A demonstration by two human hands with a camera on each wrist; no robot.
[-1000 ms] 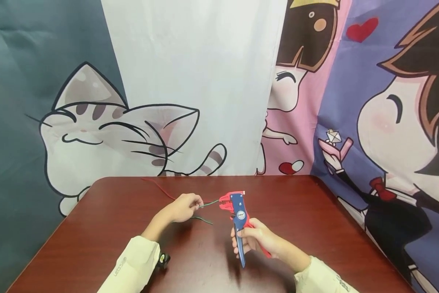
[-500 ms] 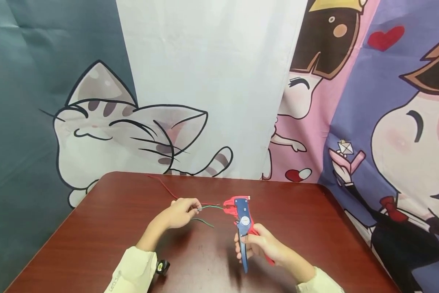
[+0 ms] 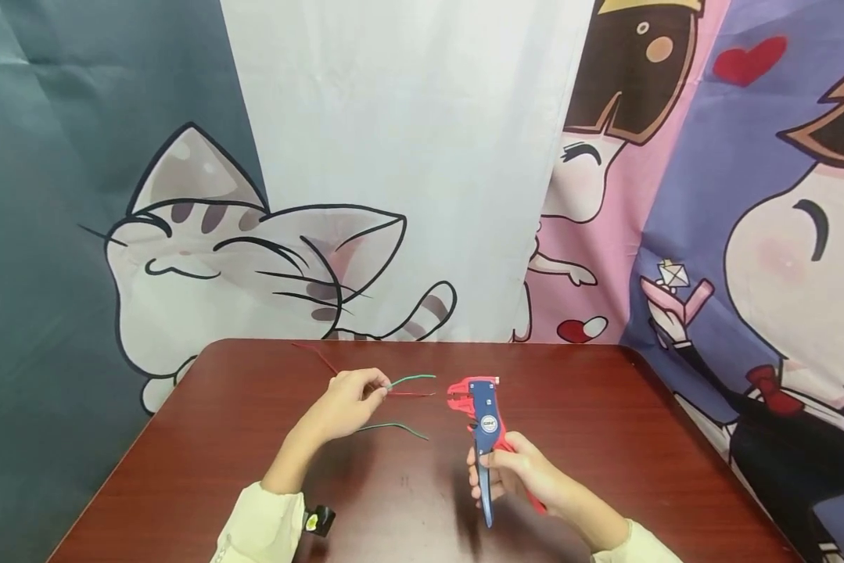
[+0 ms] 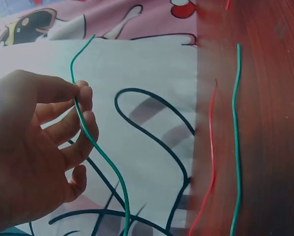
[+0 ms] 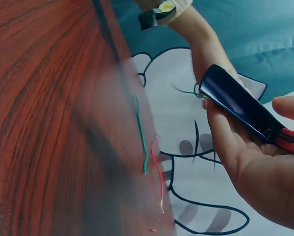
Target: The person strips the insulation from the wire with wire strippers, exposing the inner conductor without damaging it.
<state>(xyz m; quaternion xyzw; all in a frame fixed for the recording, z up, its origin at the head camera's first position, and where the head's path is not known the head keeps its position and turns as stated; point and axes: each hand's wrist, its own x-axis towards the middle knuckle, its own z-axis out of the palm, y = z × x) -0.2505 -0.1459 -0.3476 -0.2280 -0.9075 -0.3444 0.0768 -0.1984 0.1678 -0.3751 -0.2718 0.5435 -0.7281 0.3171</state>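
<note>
My left hand [image 3: 347, 405] is raised over the table and pinches a green wire [image 4: 114, 169] between thumb and fingertips. The wire's short end sticks out past the fingers and looks green to its tip. Curled around the handles of a blue and red wire stripper [image 3: 485, 407] is my right hand [image 3: 516, 469]. The stripper's red jaws face left, with a small gap to the wire's tip. On the table below lie a red wire [image 4: 212, 147] with a bare end and a green length of wire [image 4: 236, 132]. My left fingers hide part of these wires in the head view.
A tiny red scrap [image 5: 153, 230] lies on the brown table [image 3: 393, 508]. Behind the table's far edge hangs a cartoon-printed cloth [image 3: 407, 156]. A black wrist camera [image 3: 319, 520] sits at my left cuff.
A second ago the green wire's end was in the stripper's jaws. Now they are apart, the stripper farther right. The view has also shifted a little.
</note>
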